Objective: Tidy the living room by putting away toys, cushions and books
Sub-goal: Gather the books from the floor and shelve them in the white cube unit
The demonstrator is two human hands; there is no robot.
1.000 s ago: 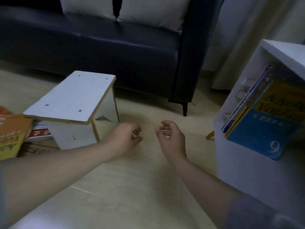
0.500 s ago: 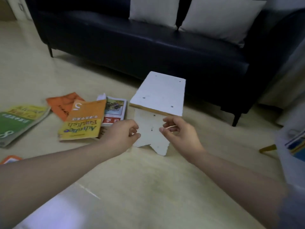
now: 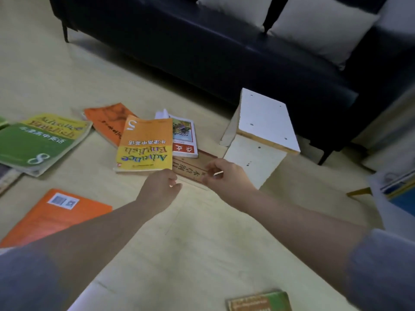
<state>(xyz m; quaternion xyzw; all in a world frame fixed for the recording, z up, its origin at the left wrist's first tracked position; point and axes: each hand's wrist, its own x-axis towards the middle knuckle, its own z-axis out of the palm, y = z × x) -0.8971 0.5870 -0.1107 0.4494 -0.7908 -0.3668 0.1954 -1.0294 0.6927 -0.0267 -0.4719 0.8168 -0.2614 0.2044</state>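
books on living-room floor, both hands at the brown book

nearest, a green book (image 3: 258, 301) at the bottom edge and an orange book (image 3: 54, 216) lying face down at the left; left hand (image 3: 159, 189), fingers curled under and hidden, at the near edge of the brown book (image 3: 190, 168), grip cannot be told; right hand (image 3: 226, 178), fingers bent over the same book's near right corner, thumb out, hold likewise unclear; brown book flat on the floor, partly under a yellow-orange book (image 3: 146, 147) and a red-white book (image 3: 184, 138); left of these a green-yellow book (image 3: 38, 140); right, a white stool (image 3: 262, 129); beyond, a dark sofa (image 3: 202, 46) bearing two pale cushions (image 3: 321, 25).
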